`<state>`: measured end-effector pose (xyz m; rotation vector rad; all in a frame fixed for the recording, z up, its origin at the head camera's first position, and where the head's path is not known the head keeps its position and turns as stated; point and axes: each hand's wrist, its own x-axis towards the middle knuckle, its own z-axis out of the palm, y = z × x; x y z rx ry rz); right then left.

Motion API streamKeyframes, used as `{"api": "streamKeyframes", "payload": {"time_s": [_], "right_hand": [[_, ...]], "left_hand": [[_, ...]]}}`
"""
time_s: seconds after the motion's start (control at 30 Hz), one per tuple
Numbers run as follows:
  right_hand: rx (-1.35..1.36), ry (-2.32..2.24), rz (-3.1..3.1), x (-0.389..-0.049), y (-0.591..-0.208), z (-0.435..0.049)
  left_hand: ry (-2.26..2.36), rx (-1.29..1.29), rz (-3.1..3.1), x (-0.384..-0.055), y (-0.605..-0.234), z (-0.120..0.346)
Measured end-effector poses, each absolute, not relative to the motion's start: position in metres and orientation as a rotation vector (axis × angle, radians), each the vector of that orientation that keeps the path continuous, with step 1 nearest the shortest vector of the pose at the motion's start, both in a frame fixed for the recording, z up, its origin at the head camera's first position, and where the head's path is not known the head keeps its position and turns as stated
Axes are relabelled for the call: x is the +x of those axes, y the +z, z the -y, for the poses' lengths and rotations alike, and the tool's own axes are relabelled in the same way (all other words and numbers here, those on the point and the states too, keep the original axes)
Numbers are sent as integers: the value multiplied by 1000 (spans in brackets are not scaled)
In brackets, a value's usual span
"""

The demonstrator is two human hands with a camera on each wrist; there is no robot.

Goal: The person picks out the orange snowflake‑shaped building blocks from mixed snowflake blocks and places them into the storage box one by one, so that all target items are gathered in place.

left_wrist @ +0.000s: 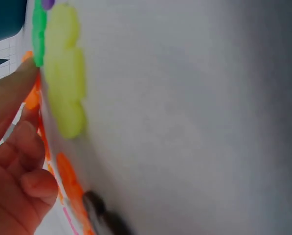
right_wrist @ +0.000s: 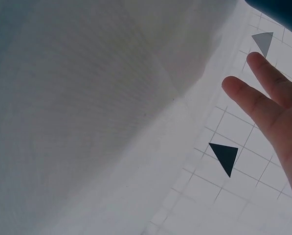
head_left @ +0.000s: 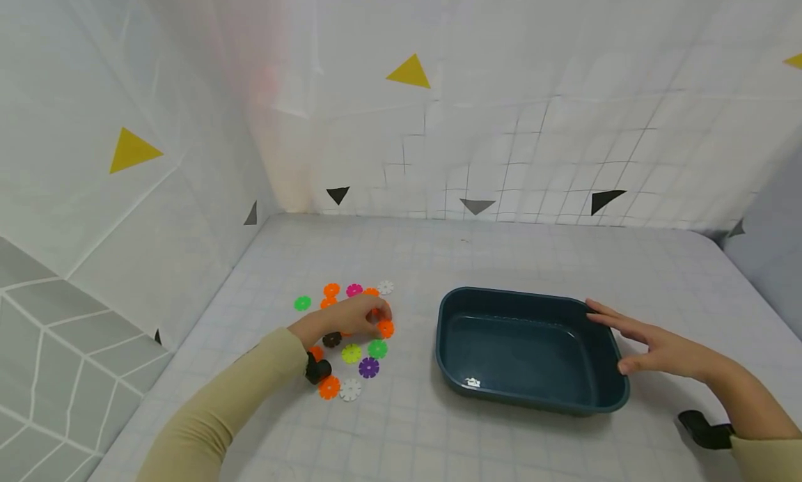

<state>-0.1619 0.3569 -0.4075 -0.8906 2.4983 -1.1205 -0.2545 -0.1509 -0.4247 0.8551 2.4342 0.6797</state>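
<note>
Left hand (head_left: 356,316) pinches an orange disc (head_left: 386,329), right hand (head_left: 670,351) spreads at the basin (head_left: 514,356); a loose pinch might drop it

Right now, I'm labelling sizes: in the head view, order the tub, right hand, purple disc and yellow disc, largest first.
1. Tub
2. Right hand
3. Purple disc, yellow disc: too alike to rank
</note>
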Motion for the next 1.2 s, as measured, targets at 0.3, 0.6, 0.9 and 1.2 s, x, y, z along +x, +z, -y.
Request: {"api": "streamKeyframes", "payload": {"time_s": [0.3, 0.6, 0.9, 1.2], "right_hand": [[-912, -1126, -2481, -161, -407, -357], [-895, -1093, -2514, -161, -407, -357], [-897, -1081, -2526, -161, -406, -357], [-887, -1069, -2540, -161, -406, -358]], "left_hand": [[552, 877, -2491, -251, -419, 148], [361, 952, -2565, -248, -412, 142], [461, 1050, -2597, -252, -396, 141], [520, 1135, -2658, -259, -373, 131]]}}
